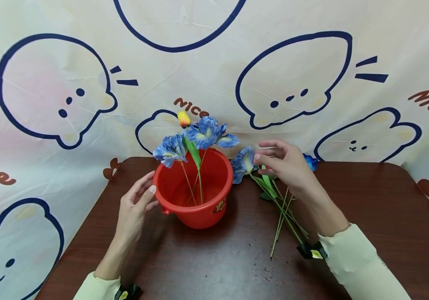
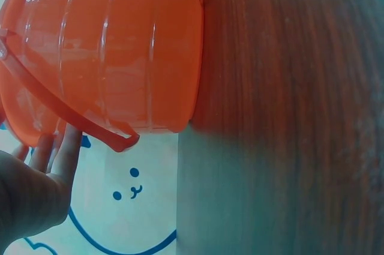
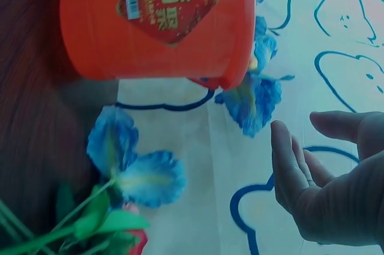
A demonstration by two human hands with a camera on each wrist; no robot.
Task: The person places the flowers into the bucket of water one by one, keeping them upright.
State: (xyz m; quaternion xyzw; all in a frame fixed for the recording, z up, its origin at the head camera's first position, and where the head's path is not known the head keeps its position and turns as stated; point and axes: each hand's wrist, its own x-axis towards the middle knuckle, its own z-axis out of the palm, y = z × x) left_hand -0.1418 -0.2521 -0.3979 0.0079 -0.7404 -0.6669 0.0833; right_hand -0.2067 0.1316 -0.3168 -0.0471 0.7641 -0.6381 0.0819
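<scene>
A red bucket [image 1: 193,216] stands on the table. In it, two blue artificial irises [image 1: 207,132] and a yellow-red tulip [image 1: 184,119] stand with their stems leaning inside. My left hand [image 1: 136,202] touches the bucket's left side near the rim with fingers extended; in the left wrist view the fingers lie beside the bucket's handle [image 2: 72,114]. Right of the bucket lies a bunch of flowers, with a blue iris [image 1: 243,164] at its head. My right hand [image 1: 287,166] hovers above this bunch, fingers loosely bent, with nothing between them.
Green stems [image 1: 287,218] of the bunch spread toward the table's front. Another blue bloom [image 1: 310,162] lies behind the right hand, and a red bloom [image 3: 139,240] shows in the right wrist view. Small dark crumbs dot the brown table [image 1: 199,266]. A printed curtain [image 1: 214,75] hangs behind.
</scene>
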